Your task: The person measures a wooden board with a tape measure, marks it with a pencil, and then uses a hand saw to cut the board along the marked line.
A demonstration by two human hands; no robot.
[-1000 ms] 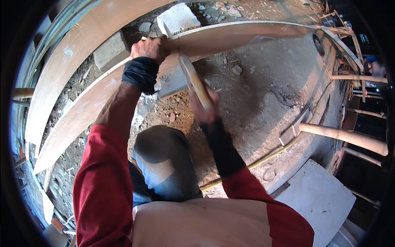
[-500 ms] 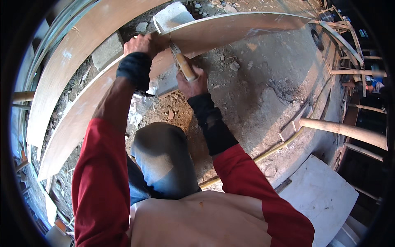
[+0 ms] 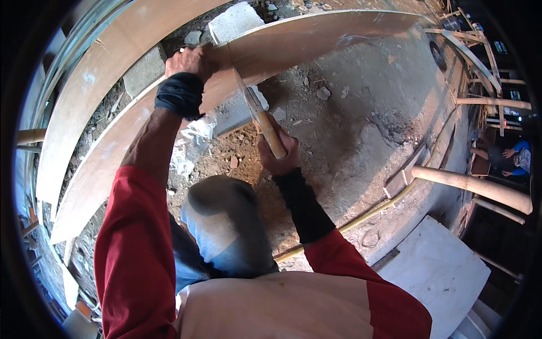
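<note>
A long, thin wooden board stands on its edge, curving across the view from lower left to upper right. Over its upper edge my left hand is closed, gripping the wood. A narrow dark cut line runs down the board just right of that hand. My right hand is wrapped round the wooden handle of a handsaw. The saw's thin blade points up and left, its tip against the board at the lower part of the cut. My left thumb is hidden.
Another long board lies beyond, at the left. Grey blocks and a pale block stand by the boards. A bamboo pole and a white panel are at the right. Another person sits at the far right.
My right hand has drawn the saw back toward me and to the right, showing more blade. My left hand keeps its grip, shifted slightly. The other person now shows more clearly.
</note>
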